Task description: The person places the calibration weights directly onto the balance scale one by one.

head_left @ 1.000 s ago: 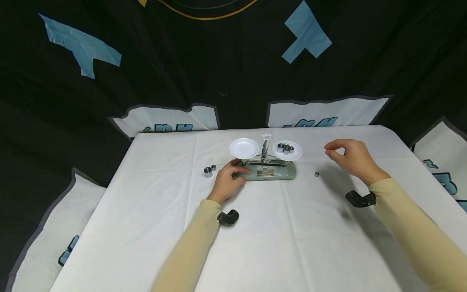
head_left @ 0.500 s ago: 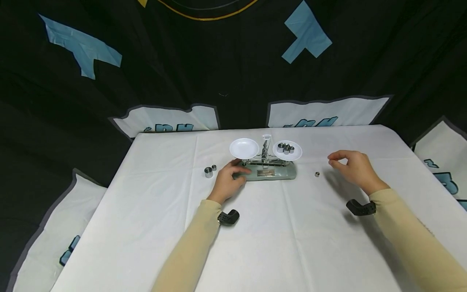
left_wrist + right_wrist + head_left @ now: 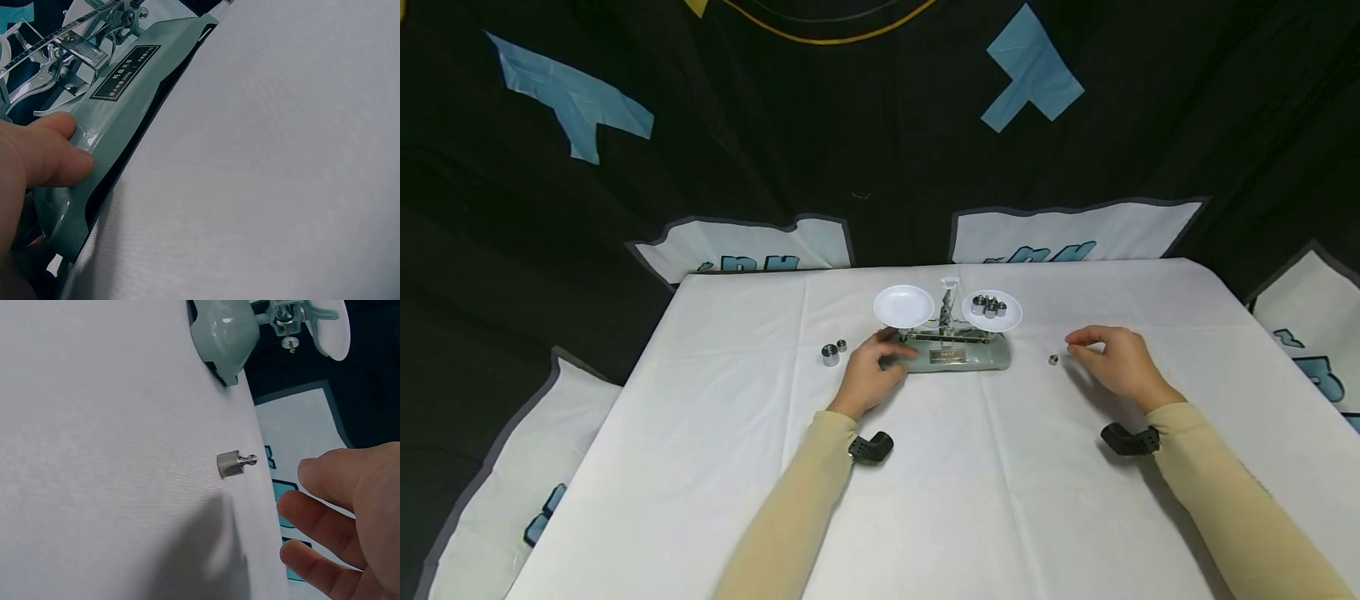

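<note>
A green balance scale point(image 3: 970, 354) with two white pans stands at the middle of the table. My left hand point(image 3: 871, 375) grips the left end of its base; in the left wrist view two digits lie on the green top point(image 3: 103, 147), while other fingers are lower, around the end. The left pan point(image 3: 904, 307) is bare, and the right pan point(image 3: 1015, 315) carries several metal weights point(image 3: 990, 307). One small knobbed weight point(image 3: 230, 464) stands upright on the cloth to the right. Just right of it hovers my right hand point(image 3: 1116, 360), holding nothing, fingers loosely bent and apart from the weight.
Two more metal weights, a larger one point(image 3: 830, 355) and a smaller one point(image 3: 842, 345), stand left of the scale near my left hand. A white cloth point(image 3: 940, 483) covers the table, and a dark curtain point(image 3: 880, 133) hangs behind it.
My right hand has come down toward the table and slightly left, nearer the lone weight. The left hand stays on the scale's base, and the weights have not moved.
</note>
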{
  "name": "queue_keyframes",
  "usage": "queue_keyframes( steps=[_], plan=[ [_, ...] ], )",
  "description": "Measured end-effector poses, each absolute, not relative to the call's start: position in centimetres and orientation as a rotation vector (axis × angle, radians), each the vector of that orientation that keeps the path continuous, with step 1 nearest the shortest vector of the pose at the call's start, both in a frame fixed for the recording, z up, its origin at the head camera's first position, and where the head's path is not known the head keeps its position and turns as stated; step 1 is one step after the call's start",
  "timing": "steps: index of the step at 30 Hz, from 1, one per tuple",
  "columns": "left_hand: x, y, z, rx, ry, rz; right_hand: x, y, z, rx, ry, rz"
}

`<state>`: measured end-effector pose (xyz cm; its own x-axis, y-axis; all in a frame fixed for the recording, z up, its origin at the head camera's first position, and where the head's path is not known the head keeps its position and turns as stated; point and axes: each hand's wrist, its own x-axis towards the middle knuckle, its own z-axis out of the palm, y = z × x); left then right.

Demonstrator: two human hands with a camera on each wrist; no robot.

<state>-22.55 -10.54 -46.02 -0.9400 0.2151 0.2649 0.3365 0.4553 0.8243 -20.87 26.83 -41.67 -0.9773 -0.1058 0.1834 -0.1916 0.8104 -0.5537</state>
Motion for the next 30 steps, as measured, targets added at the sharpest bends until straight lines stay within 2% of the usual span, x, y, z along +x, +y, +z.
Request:
queue_keyframes(
  steps=[30],
  plan=[
    [-22.4, -10.5, -45.9, -0.473, -2.591, -1.493, -20.6, 25.4, -43.4, 0.163, -2.859, 0.986]
  ],
)
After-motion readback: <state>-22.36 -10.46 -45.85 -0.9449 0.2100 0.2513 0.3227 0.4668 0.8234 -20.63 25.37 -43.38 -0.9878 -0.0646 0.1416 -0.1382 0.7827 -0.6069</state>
